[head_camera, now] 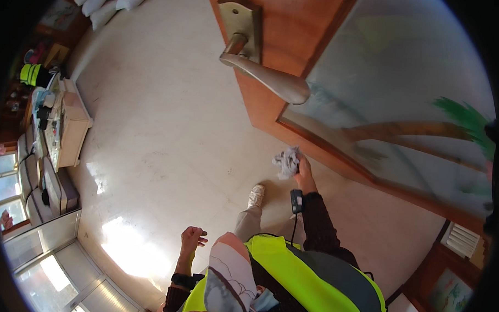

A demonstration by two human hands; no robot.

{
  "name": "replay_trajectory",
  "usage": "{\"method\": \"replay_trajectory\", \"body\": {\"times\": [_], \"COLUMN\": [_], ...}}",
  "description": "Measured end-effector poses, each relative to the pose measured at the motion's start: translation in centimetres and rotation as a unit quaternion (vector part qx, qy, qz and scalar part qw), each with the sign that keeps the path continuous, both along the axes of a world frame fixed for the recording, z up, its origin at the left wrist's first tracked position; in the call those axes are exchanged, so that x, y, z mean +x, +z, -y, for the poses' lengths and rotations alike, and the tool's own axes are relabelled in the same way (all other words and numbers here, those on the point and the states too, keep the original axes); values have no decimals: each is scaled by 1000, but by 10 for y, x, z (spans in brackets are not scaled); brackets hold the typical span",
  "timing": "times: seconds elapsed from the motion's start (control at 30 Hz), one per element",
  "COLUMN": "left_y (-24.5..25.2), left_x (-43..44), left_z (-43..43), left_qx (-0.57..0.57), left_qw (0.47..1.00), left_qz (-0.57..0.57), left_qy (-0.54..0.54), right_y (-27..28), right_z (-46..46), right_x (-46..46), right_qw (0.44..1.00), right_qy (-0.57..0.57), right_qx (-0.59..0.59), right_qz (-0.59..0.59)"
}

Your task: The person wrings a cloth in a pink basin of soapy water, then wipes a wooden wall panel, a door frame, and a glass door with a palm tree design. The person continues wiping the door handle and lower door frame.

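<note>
A crumpled greyish cloth (287,162) is held in my right hand (305,174), low beside the bottom part of a brown wooden door (271,111). Above it, a metal lever handle (272,80) on a brass-toned plate (240,28) juts from the door, apart from both hands. Palm trees are painted on the door's frosted glass panel (391,99). My left hand (192,238) hangs at my left side over the floor, its fingers loosely curled with nothing seen in them.
Pale floor (172,112) spreads around my shoe (256,196). At left are a cream table (75,121) with items on it, a cushioned sofa (54,186) and glazed panels (47,268). Stuffed white sacks (102,6) lie at the far end. A white radiator (461,241) stands at right.
</note>
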State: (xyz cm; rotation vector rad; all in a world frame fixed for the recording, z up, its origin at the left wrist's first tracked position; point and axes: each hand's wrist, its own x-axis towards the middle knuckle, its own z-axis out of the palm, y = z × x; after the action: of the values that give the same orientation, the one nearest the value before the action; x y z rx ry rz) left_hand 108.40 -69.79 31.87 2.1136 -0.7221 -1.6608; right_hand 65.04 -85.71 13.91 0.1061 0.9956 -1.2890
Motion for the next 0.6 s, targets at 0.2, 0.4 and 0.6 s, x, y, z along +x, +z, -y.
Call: {"method": "replay_trajectory", "body": {"times": [0.2, 0.4, 0.6], "left_y": [-16, -9, 3], "left_x": [-37, -96, -181], "left_z": [51, 108, 131], "left_qx": [-32, -46, -66], "left_qw": [992, 970, 937], "left_qz": [-55, -78, -87], "left_qy": [-111, -225, -332], "right_y": [53, 85, 165], "right_z": [-126, -220, -282], "right_x": [-60, -136, -202], "right_qw": [987, 967, 908], "right_qy": [-104, -225, -384], "right_qx": [101, -36, -101], "right_qz": [-76, -111, -138]}}
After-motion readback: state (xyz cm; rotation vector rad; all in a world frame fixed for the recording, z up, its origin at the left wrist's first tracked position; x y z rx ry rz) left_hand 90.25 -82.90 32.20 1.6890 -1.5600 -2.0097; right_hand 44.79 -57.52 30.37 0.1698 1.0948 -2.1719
